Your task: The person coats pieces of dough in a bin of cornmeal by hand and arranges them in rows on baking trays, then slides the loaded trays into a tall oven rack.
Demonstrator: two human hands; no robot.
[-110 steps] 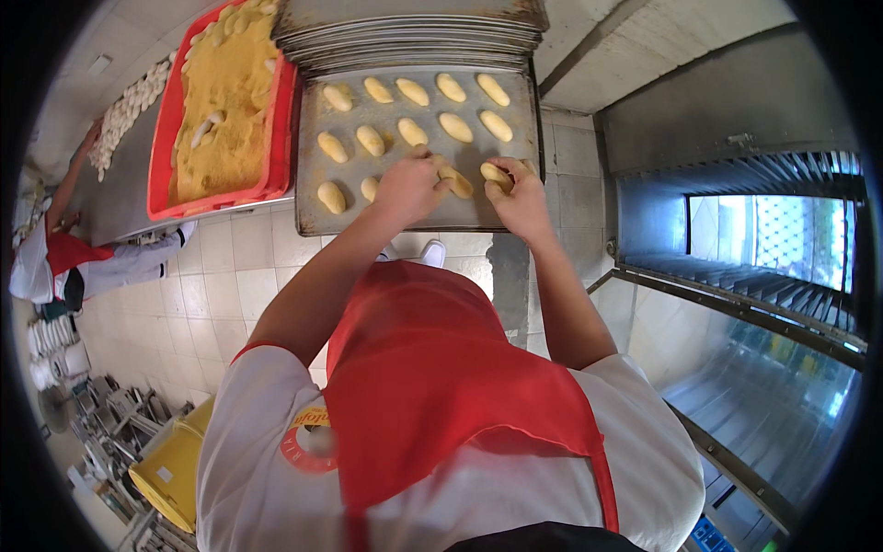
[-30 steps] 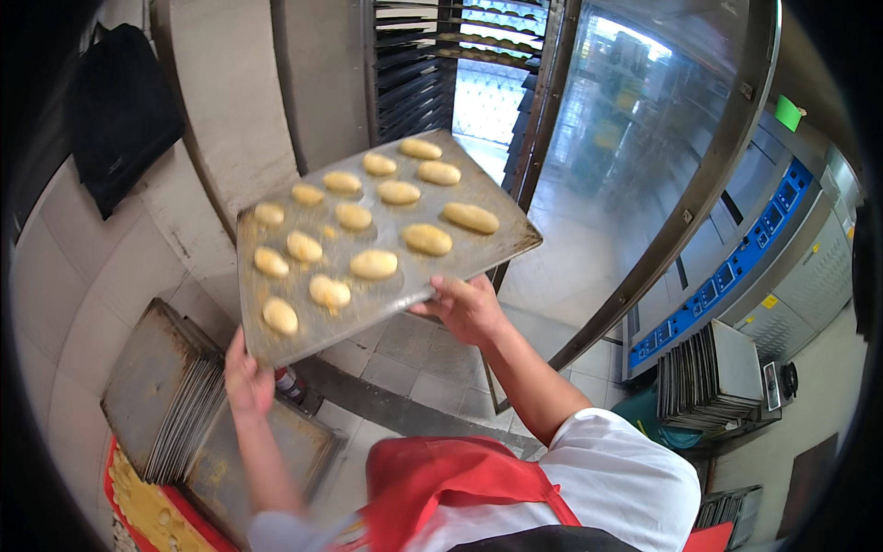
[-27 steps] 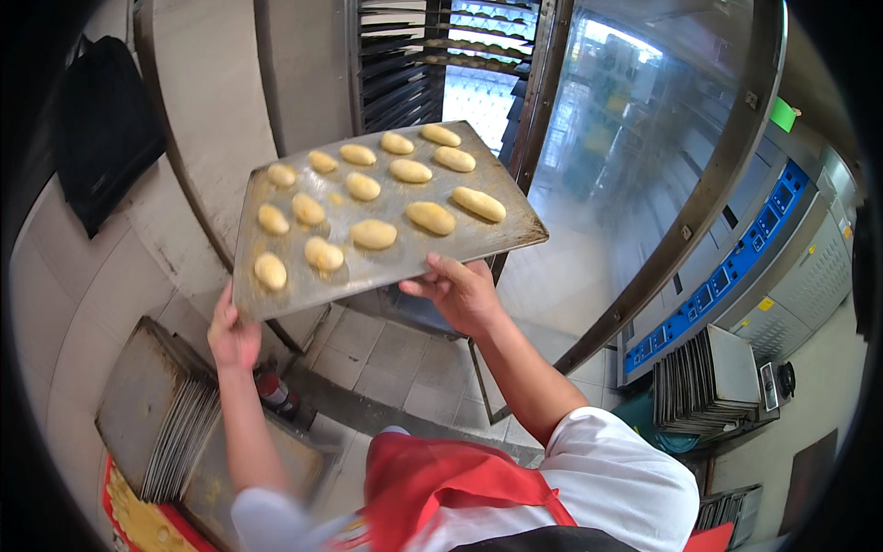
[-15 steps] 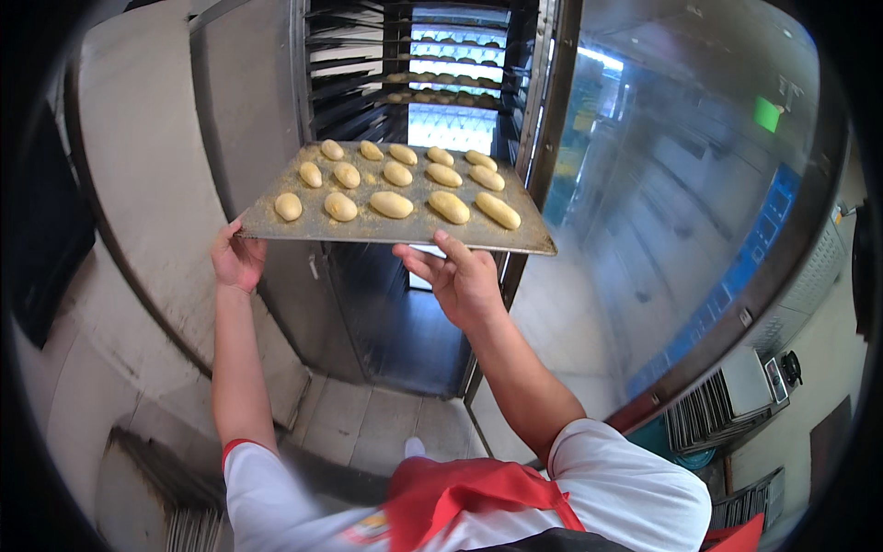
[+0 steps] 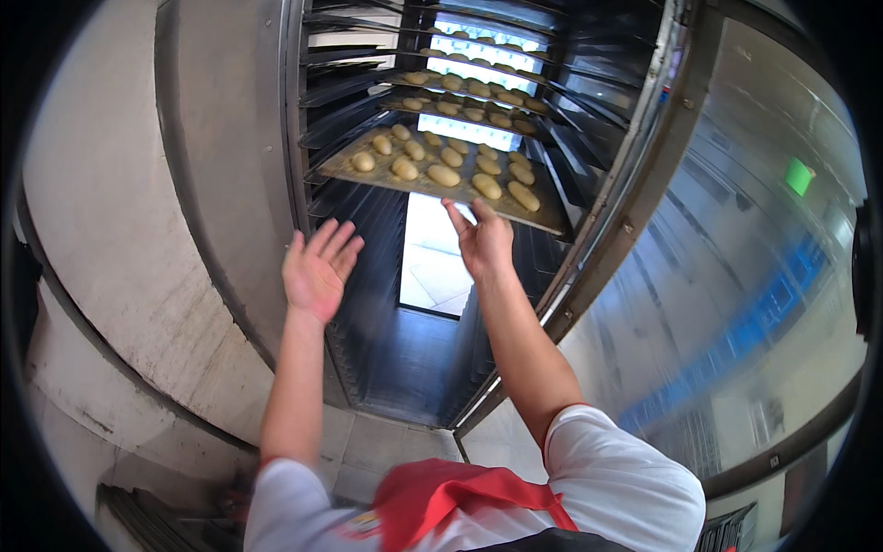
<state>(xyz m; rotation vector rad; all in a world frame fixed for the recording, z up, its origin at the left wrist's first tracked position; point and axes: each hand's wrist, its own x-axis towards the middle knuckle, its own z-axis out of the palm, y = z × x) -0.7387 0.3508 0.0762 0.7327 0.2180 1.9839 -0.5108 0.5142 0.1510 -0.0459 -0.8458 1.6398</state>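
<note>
A dark baking tray (image 5: 544,217) carries rows of pale, oblong dough pieces (image 5: 443,175). It lies inside the tall metal rack cabinet (image 5: 299,138), level with the side runners, its front edge toward me. My right hand (image 5: 487,244) holds that front edge right of its middle, fingers and thumb at the rim; some fingertips are hidden under the tray. Below the tray's left front corner, my left hand (image 5: 315,276) is apart from it, fingers spread, with nothing in it.
Higher in the cabinet, several trays (image 5: 469,89) of similar dough sit on runners. A shiny door (image 5: 708,276) with a blue strip stands swung out at the right. Pale panels (image 5: 101,184) rise on the left. A bright opening (image 5: 437,262) shows through the cabinet's back.
The tray has gone from in front of the cabinet to inside it. My left hand has let go of its left corner; my right hand has moved forward with the front edge.
</note>
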